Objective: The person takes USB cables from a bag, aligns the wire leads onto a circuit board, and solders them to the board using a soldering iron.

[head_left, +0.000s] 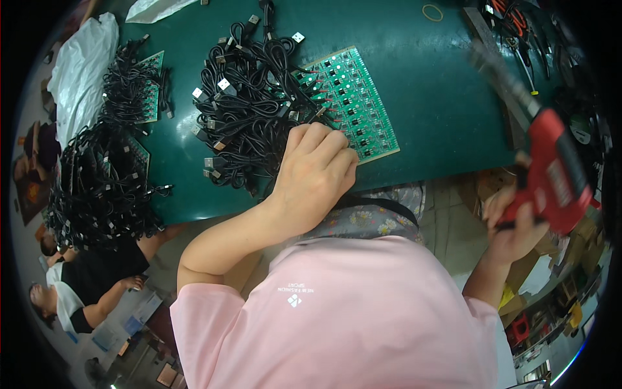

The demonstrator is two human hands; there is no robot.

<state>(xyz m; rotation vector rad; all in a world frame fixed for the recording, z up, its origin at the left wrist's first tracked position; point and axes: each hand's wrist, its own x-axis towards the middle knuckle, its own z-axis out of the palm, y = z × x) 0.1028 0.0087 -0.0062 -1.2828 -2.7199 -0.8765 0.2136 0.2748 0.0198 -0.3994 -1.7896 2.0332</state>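
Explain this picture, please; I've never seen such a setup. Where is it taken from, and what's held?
There is no robot: a person works bare-handed. The picture comes from a camera worn on the head, looking down; its wide lens bends straight edges. On the green table, black cables overlap a green circuit board; a second cable heap lies farther left. The right hand holds a blurred red-and-black tool. The left hand is curled where the cables meet the board; what it pinches, if anything, is hidden.

I see a pale pink T-shirt [369, 318], short-sleeved, with a small white print [295, 300] on the chest — and grey flowered cloth [363, 225] at the lap; left hand [314, 175] and right hand [520, 232] bare.
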